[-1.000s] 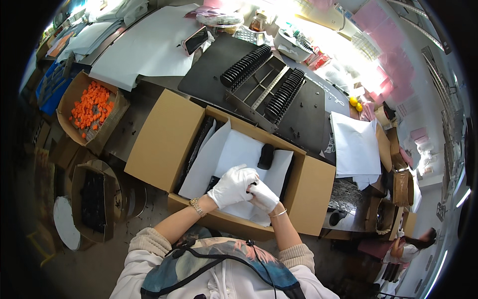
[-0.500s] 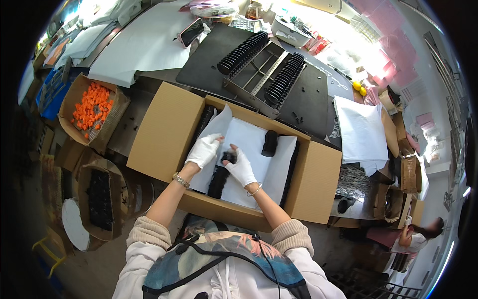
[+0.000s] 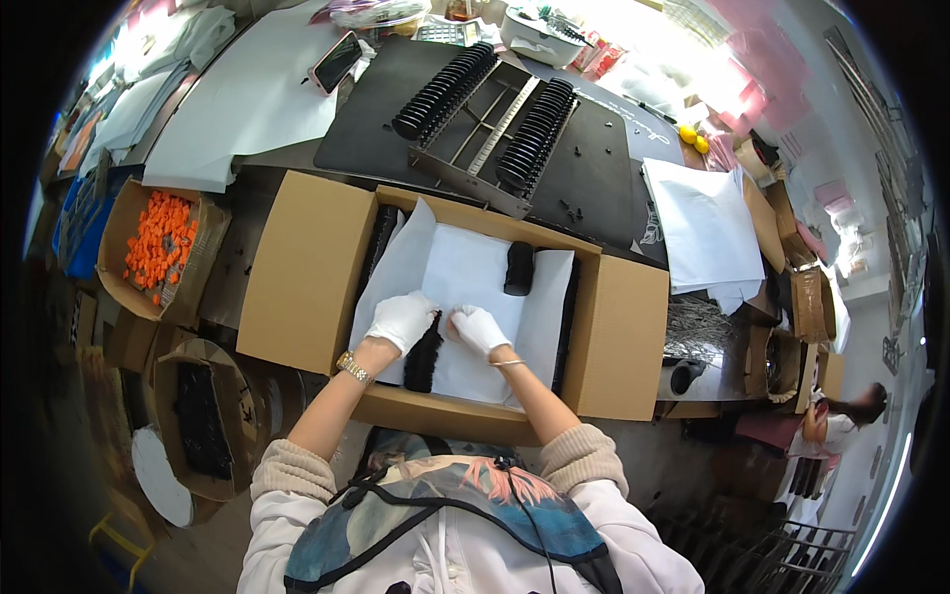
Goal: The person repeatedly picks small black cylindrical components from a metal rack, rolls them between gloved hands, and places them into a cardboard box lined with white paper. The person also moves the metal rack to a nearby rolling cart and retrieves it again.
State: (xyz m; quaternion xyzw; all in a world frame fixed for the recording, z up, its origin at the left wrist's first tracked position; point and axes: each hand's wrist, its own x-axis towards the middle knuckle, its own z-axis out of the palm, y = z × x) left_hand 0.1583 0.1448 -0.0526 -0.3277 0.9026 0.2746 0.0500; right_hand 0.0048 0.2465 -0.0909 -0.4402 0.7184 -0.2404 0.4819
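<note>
An open cardboard box [image 3: 618, 337] lined with white paper [image 3: 475, 262] lies before me. Inside it, on the left, a black fuzzy strip [image 3: 424, 358] rests on the paper. My left hand [image 3: 400, 323], in a white glove with bare fingertips, is closed at the strip's far end and partly covers it. Just to the right, my right hand [image 3: 479, 331], gloved likewise, has its fingers curled together; what they hold, if anything, is hidden. A short black roll [image 3: 518, 268] lies at the box's far right, apart from both hands.
Beyond the box, a metal frame with two rows of black discs [image 3: 537, 134] stands on a black mat [image 3: 361, 129]. A box of orange pieces [image 3: 161, 238] is at left, a stack of white paper [image 3: 703, 218] at right. A person [image 3: 826, 421] is far right.
My right hand has come off the black strip, its fingers now curled beside it. My left hand has moved down onto the strip's far end. The view has shifted slightly.
</note>
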